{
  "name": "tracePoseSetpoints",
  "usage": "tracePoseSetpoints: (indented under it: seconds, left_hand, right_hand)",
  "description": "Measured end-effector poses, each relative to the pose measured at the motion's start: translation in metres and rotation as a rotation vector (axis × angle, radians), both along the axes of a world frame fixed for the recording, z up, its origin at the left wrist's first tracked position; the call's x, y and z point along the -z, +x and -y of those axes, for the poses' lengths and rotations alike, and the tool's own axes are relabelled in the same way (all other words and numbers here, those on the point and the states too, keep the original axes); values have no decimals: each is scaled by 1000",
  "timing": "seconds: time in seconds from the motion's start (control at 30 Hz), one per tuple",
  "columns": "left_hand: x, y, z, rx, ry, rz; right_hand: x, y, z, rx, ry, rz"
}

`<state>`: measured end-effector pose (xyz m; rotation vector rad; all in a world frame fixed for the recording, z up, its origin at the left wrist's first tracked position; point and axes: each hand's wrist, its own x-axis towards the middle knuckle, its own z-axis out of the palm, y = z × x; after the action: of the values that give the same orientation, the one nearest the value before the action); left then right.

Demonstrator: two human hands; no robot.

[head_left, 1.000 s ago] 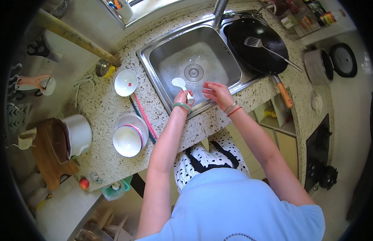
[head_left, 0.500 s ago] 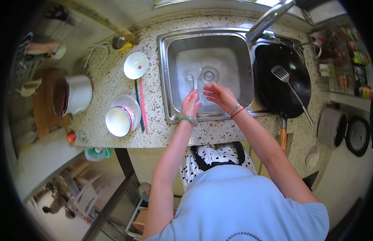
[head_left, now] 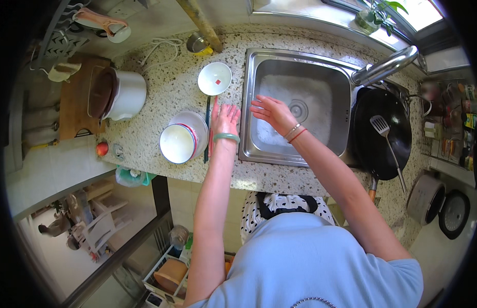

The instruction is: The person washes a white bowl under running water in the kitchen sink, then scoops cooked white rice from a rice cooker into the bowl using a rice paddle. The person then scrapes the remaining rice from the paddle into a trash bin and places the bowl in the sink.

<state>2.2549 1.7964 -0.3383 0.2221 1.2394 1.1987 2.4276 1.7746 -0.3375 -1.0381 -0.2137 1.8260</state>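
My left hand [head_left: 226, 119], with a green bangle at its wrist, is over the counter left of the sink. Its fingers are stretched out, partly covering the red chopsticks [head_left: 215, 102]; whether it touches them I cannot tell. Dark chopsticks [head_left: 207, 115] lie alongside. Beyond them sits a white bowl [head_left: 215, 77] with a small red mark inside. Left of the chopsticks is a white bowl with a coloured rim [head_left: 177, 143], resting on a larger white dish [head_left: 199, 124]. Above the left part of the steel sink [head_left: 269, 155], my right hand [head_left: 274, 114] is open and holds nothing.
A faucet [head_left: 387, 65] reaches over the sink's right side. Farther right, a black wok [head_left: 369, 108] carries a slotted spatula [head_left: 380, 124]. On the left stand a white pot [head_left: 129, 95], an apple [head_left: 102, 149] and a small metal cup [head_left: 197, 43] beside a pipe.
My left hand has moved left from above the sink to the chopsticks. The right hand remains over the sink, now nearer its left edge. The whole view has shifted to the left.
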Motion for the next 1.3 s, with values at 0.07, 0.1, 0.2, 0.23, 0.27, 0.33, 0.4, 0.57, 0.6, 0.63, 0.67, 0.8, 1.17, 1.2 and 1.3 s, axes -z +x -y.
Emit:
tracePoseSetpoints:
  seconds: [0.07, 0.1, 0.2, 0.23, 0.27, 0.33, 0.4, 0.57, 0.6, 0.63, 0.67, 0.8, 1.17, 1.2, 1.3]
  left_hand:
    - [-1, -9, -16, -64, 13, -44]
    - [-1, -16, -21, -108, 12, -69]
    - [-39, -13, -23, -18, 216, -260]
    - [-51, -19, -23, -1, 302, -335]
    - [-61, -27, -21, -13, 300, -379]
    - [-71, -52, -20, -30, 321, -468]
    - [-78, -80, -21, -63, 360, -557]
    - [-81, -148, -5, -149, 293, -743]
    - [-79, -159, -1, -171, 264, -764]
    - [-74, -171, 6, -204, 221, -724]
    - [-65, -182, 12, -230, 178, -678]
    - [-48, -203, 30, -212, 45, -505]
    - [-26, -215, 47, -44, 130, -194]
    - [-23, -216, 47, -34, 145, -170]
    - [-19, -219, 49, -33, 115, -79]
  right_hand:
    - [2, -20, -22, 10, 6, 37]
    - [0, -31, -35, -15, 14, 82]
    - [4, -47, -69, -37, 1, 247]
    - [5, -55, -81, -69, -32, 293]
    - [6, -62, -91, -103, -64, 339]
    - [12, -75, -109, -182, -90, 420]
    - [19, -84, -121, -219, -50, 501]
    - [23, -98, -124, -201, 13, 590]
    - [10, -102, -119, -226, 73, 591]
    - [-5, -106, -112, -254, 133, 590]
    - [-22, -112, -105, -287, 184, 597]
    - [-91, -146, -74, -548, 366, 817]
    - [-63, -207, -25, -709, 790, 1352]
    - [-59, -209, -24, -684, 780, 1362]
    - [-56, -213, -21, -683, 700, 1348]
